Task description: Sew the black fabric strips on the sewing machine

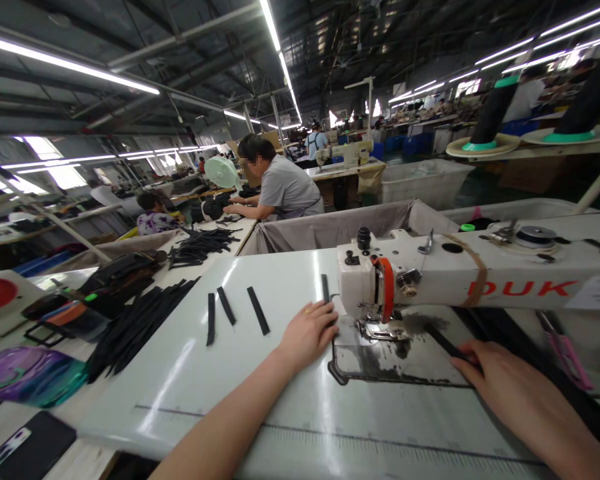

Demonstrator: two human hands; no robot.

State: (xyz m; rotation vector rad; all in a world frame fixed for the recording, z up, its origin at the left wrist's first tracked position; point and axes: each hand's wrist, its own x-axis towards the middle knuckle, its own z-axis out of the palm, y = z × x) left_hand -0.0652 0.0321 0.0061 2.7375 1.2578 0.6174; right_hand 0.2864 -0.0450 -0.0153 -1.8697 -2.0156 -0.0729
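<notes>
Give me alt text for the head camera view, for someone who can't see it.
At a white sewing machine, a person's right hand holds a black strip, while the left hand lies by another strip on the pale table. Three more strips lie on it, farther left.

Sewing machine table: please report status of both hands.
Right hand pinches black strip. Left hand palm-down on table, by another strip. Pink-handled scissors beside right hand, clear of held strip.

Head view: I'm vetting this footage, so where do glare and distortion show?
Head view: white glare streaks the tabletop, likely from the strip lights; same view, the thread cones slant near the right edge, suggesting wide-angle distortion.
</notes>
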